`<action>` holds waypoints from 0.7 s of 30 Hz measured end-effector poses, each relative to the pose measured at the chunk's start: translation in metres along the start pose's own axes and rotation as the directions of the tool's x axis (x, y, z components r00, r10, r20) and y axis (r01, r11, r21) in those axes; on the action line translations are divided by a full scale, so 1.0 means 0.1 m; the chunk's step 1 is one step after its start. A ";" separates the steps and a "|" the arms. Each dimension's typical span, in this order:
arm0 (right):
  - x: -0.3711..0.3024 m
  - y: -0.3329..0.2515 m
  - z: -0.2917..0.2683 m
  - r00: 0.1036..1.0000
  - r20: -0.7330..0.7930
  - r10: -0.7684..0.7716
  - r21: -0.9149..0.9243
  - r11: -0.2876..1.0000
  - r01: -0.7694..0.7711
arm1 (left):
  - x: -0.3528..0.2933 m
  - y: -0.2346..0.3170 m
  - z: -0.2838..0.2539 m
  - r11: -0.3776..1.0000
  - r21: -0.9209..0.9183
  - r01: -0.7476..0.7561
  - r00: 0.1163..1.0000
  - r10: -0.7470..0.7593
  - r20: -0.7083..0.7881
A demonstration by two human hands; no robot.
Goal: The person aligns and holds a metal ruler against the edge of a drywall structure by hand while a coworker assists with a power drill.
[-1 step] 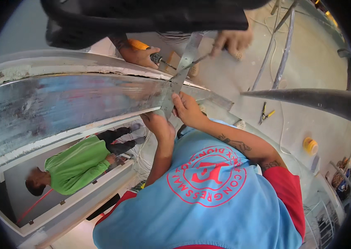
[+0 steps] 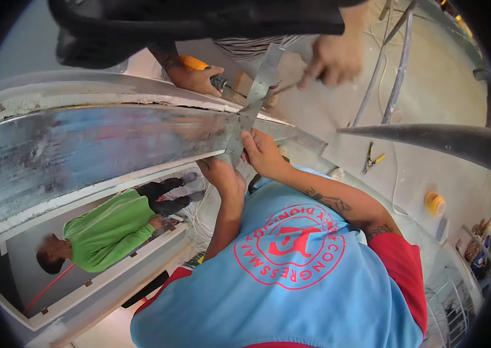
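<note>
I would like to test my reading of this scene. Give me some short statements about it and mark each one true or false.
1. The left hand grips an orange drill. True.
2. The co-worker in the blue shirt has both hands away from the metal strip. False: both of that person's hands are at the strip's lower end.
3. A person in a green top is visible lower down. True.
4. The right hand holds the yellow-handled pliers. False: the pliers lie on the floor, away from every hand.
</note>
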State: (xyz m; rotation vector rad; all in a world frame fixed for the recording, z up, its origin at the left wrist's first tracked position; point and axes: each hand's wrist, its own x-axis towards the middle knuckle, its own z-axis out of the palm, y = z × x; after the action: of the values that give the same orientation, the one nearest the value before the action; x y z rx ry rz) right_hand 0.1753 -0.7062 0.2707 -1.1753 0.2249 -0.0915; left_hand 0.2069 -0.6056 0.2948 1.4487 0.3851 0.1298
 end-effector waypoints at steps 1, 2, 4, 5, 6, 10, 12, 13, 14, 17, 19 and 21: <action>-0.01 -0.03 0.00 1.000 -0.003 0.011 -0.007 1.000 -0.011 | -0.01 0.01 0.00 1.000 0.015 -0.009 1.000 0.009 0.021; -0.02 -0.07 -0.01 1.000 -0.006 0.023 -0.015 1.000 -0.023 | -0.02 0.01 0.00 0.999 0.030 -0.019 0.999 0.018 0.042; -0.03 -0.12 -0.01 1.000 -0.002 0.025 0.002 1.000 -0.025 | -0.01 0.00 0.01 0.999 0.038 -0.034 0.999 0.032 0.036; -0.05 -0.14 -0.02 1.000 0.002 0.027 0.013 1.000 -0.027 | -0.01 -0.01 0.00 0.998 0.041 -0.046 0.999 0.045 0.029; -0.07 -0.12 -0.02 1.000 0.002 0.030 0.016 0.999 -0.030 | -0.01 -0.03 -0.01 0.997 0.046 -0.065 0.998 0.064 0.017; -0.05 -0.05 -0.03 0.987 -0.030 -0.157 -0.124 0.981 0.152 | -0.16 0.05 0.09 0.995 0.002 -0.100 0.989 0.099 0.112; 0.01 -0.04 -0.03 0.998 0.009 0.063 0.032 0.997 -0.064 | -0.15 0.06 0.06 0.994 0.020 -0.103 0.988 0.100 0.116; 0.03 -0.03 -0.03 0.977 -0.024 -0.212 -0.074 0.975 0.210 | -0.15 0.06 0.03 0.994 0.029 -0.108 0.988 0.104 0.115; 0.01 -0.01 -0.03 0.944 -0.026 -0.330 -0.133 0.937 0.324 | -0.18 0.06 0.03 0.994 0.034 -0.104 0.988 0.100 0.115; 0.04 0.21 0.00 0.927 0.001 -0.376 -0.117 0.920 0.373 | -0.18 0.09 0.00 0.992 0.042 -0.121 0.988 0.115 0.107; 0.01 0.12 0.03 0.966 0.008 -0.260 -0.091 0.962 0.259 | -0.15 0.09 0.00 0.992 0.040 -0.122 0.987 0.117 0.107; 0.01 -0.02 -0.02 0.983 -0.010 -0.183 -0.099 0.978 0.182 | -0.13 0.03 -0.01 0.989 0.061 -0.138 0.984 0.130 0.124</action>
State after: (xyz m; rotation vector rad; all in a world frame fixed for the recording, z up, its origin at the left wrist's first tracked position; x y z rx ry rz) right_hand 0.1761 -0.7087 0.2719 -1.2912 0.1386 -0.2555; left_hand 0.1947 -0.6080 0.3000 1.5425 0.1953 0.1380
